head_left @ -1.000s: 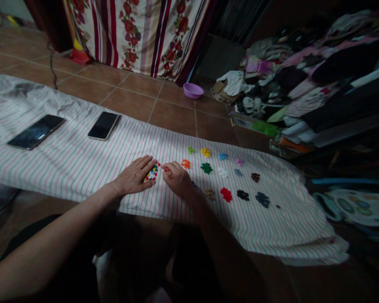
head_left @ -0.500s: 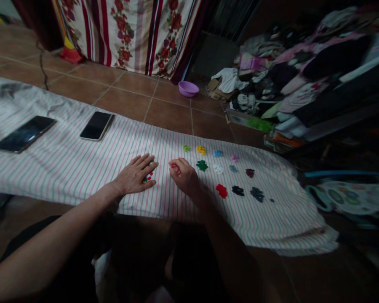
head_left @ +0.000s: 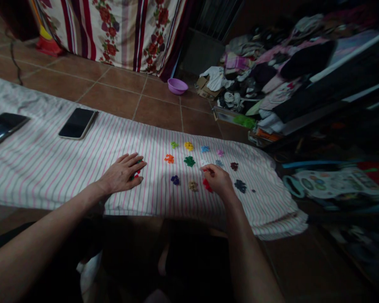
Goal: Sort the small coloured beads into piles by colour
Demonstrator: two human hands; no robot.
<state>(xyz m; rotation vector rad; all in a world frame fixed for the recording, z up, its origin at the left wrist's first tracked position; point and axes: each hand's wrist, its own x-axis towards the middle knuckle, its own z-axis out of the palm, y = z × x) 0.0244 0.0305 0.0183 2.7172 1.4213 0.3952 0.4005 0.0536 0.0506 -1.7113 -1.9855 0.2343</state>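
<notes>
My left hand (head_left: pixel 124 171) lies flat with its fingers spread on the striped cloth (head_left: pixel 113 147). Small red pieces (head_left: pixel 137 173), with a bit of green, peek out from under it. My right hand (head_left: pixel 217 178) is pinched above the red pile (head_left: pixel 207 185), close to the white pile (head_left: pixel 204 162); whatever its fingertips hold is too small to make out. Around it are little heaps sorted by colour: orange (head_left: pixel 169 158), dark green (head_left: pixel 189 161), purple (head_left: pixel 175 180), tan (head_left: pixel 193 185), grey-blue (head_left: pixel 219 163) and dark grey (head_left: pixel 240 186).
More heaps, yellow (head_left: pixel 188 146), blue (head_left: pixel 205 149), pink (head_left: pixel 220 152) and maroon (head_left: pixel 234 166), sit farther back and right. Two phones, one black (head_left: pixel 78 123), lie at left. Beyond the cloth are a purple basin (head_left: pixel 177 86) and piled clothes (head_left: pixel 240 63).
My right hand has moved right, from over the orange pile to the red and white piles, uncovering the orange, purple and tan ones. My left hand stays flat. The view has shifted right.
</notes>
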